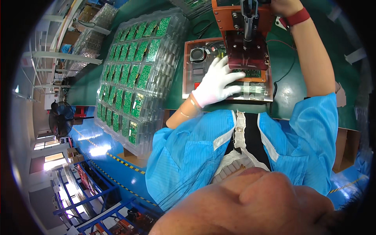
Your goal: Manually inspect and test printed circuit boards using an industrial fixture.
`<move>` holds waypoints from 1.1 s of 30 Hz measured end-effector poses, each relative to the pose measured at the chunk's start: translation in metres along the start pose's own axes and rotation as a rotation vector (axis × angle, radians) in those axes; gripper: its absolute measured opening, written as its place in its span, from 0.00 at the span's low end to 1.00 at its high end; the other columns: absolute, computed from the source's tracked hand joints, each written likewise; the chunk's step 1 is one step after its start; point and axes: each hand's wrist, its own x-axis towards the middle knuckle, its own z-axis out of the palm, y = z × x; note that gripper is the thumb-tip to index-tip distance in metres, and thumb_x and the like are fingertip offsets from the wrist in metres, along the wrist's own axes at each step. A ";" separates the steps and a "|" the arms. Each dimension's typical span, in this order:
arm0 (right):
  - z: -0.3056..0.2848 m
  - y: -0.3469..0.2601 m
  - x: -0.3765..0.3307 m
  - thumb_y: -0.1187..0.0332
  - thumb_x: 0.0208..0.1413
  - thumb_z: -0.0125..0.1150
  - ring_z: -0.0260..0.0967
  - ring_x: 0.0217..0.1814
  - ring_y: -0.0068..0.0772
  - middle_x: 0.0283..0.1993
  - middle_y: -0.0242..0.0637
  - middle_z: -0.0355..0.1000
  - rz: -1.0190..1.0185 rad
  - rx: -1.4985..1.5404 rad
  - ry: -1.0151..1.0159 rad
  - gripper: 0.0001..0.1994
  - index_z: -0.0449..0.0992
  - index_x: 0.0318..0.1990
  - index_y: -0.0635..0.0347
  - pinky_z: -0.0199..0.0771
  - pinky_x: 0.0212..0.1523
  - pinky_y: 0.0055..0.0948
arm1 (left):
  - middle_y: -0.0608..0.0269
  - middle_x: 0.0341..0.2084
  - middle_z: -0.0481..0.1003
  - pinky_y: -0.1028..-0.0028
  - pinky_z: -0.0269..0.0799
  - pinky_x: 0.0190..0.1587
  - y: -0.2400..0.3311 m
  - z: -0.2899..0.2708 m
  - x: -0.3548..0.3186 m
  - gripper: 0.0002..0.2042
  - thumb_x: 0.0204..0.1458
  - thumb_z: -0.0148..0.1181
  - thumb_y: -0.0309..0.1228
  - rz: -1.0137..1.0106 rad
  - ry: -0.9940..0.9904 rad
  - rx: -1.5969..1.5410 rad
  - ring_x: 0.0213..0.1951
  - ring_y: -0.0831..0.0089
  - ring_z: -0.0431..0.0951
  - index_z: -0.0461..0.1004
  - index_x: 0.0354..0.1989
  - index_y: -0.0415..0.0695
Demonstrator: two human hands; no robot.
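Observation:
My left hand [217, 81], in a white glove, lies over the front of a test fixture box [188, 84] with its fingers spread. The fingertips reach a green circuit board [254, 73], which sits under the dark red pressing plate [246, 58] of an orange toggle press [221, 19]. Whether they touch the board, I cannot tell. My bare right hand [285, 7] is up at the top of the press, beside its upper right side. Its fingers are cut off by the picture's edge, so what it grips is hidden. A red band circles that wrist.
To the left, a stack of clear plastic trays [171, 64] carries rows of green circuit boards [133, 74]. A black-handled tool [203, 28] lies behind the fixture on the green table [291, 105]. A black cable [282, 76] runs right of the box. A black fan [60, 119] stands far left.

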 end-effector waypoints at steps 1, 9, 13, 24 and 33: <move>0.004 0.007 0.001 0.69 0.57 0.70 0.71 0.28 0.21 0.42 0.39 0.81 0.024 0.099 0.009 0.18 0.75 0.52 0.66 0.70 0.26 0.18 | 0.55 0.52 0.78 0.57 0.61 0.65 -0.001 0.003 0.002 0.18 0.55 0.59 0.46 0.051 -0.028 0.019 0.55 0.51 0.73 0.82 0.46 0.48; -0.033 0.028 0.013 0.66 0.59 0.68 0.72 0.34 0.21 0.48 0.39 0.81 0.130 0.161 -0.084 0.18 0.75 0.54 0.64 0.72 0.31 0.18 | 0.57 0.36 0.80 0.59 0.72 0.51 -0.006 0.028 0.005 0.14 0.58 0.58 0.48 0.098 -0.048 0.129 0.41 0.54 0.78 0.83 0.39 0.53; -0.065 0.059 0.037 0.59 0.63 0.66 0.74 0.51 0.22 0.58 0.33 0.78 0.226 -0.007 -0.038 0.21 0.78 0.58 0.62 0.71 0.51 0.20 | 0.57 0.33 0.79 0.61 0.75 0.36 -0.004 0.021 0.010 0.12 0.60 0.56 0.45 0.036 -0.025 0.184 0.34 0.55 0.78 0.81 0.37 0.52; -0.067 0.047 0.040 0.63 0.70 0.55 0.70 0.52 0.18 0.69 0.35 0.69 0.237 0.075 -0.175 0.24 0.66 0.69 0.65 0.67 0.55 0.17 | 0.65 0.40 0.85 0.73 0.82 0.44 0.002 -0.090 -0.106 0.08 0.55 0.62 0.23 -0.183 0.443 -0.066 0.38 0.70 0.85 0.85 0.41 0.46; -0.047 0.042 0.035 0.66 0.68 0.59 0.66 0.35 0.11 0.68 0.40 0.70 0.186 0.051 -0.067 0.22 0.70 0.65 0.67 0.69 0.39 0.12 | 0.72 0.37 0.86 0.72 0.75 0.37 0.016 -0.217 -0.309 0.14 0.55 0.52 0.24 -1.311 0.835 0.746 0.30 0.68 0.79 0.85 0.39 0.53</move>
